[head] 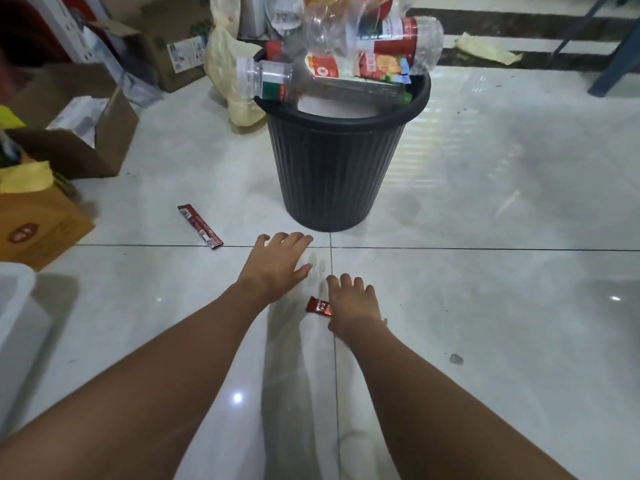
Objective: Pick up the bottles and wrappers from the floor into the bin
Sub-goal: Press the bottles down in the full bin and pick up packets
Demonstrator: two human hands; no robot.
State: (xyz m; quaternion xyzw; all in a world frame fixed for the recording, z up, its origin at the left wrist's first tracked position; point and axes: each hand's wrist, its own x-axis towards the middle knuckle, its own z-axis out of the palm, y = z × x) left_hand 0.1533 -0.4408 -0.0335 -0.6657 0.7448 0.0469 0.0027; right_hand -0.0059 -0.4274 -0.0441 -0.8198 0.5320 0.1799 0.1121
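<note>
A black ribbed bin (341, 168) stands on the tiled floor, heaped above its rim with clear plastic bottles (367, 32) and red wrappers. A long red stick wrapper (200, 226) lies on the floor to the bin's lower left. A small red wrapper (318, 305) lies nearer me, partly hidden under my right hand (353, 303), which hovers over it with fingers spread; whether it touches the wrapper I cannot tell. My left hand (277, 263) reaches forward with fingers spread, just short of the bin's base and right of the stick wrapper, holding nothing.
Cardboard boxes (79, 133) crowd the left side, one with yellow material inside. A pale plastic sack (228, 74) leans behind the bin. A white container (17, 306) sits at the left edge. A yellow rag (488, 48) and blue metal legs (616, 60) are at the back right.
</note>
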